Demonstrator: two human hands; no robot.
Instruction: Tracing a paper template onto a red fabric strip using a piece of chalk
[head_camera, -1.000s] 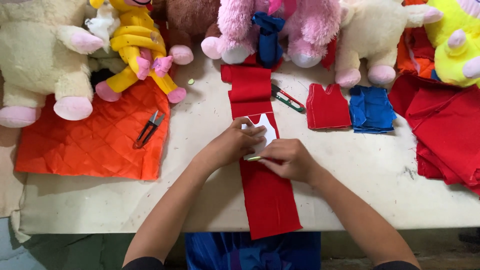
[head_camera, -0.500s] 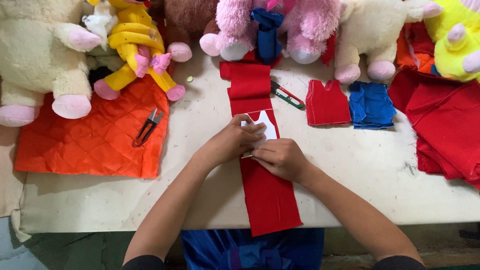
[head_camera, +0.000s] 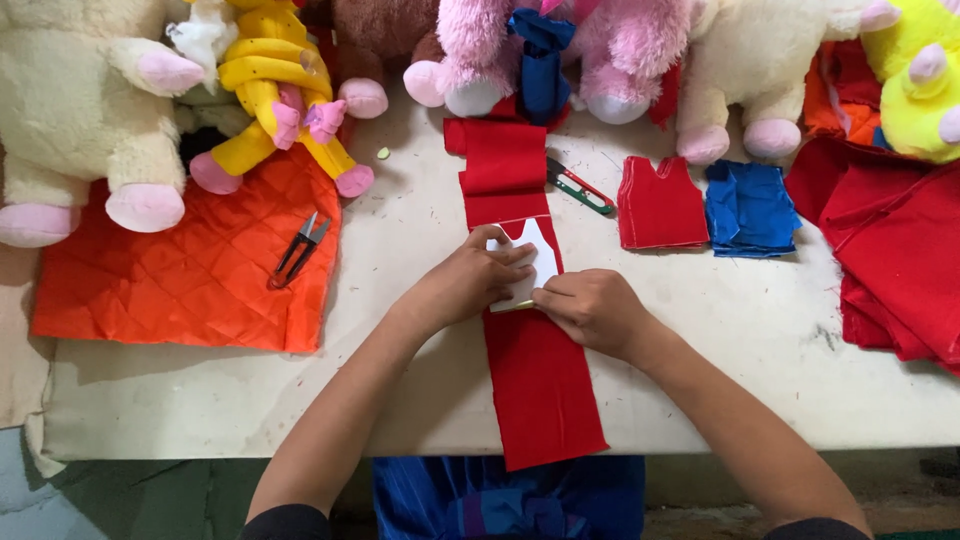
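Both forearms are bare from the elbow down to the left hand (head_camera: 465, 285) and the right hand (head_camera: 592, 310). Near the lower edge, a short dark sleeve covers each upper arm. The hands wear no gloves, rings or watch.

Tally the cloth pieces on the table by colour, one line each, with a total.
Red: 3, the red strip under both hands, the small red vest stack, the red pile at the right edge.
Blue: 1, the folded blue stack.
Orange: 1, the quilted orange sheet.
Total: 5. How many layers each stack holds cannot be told.
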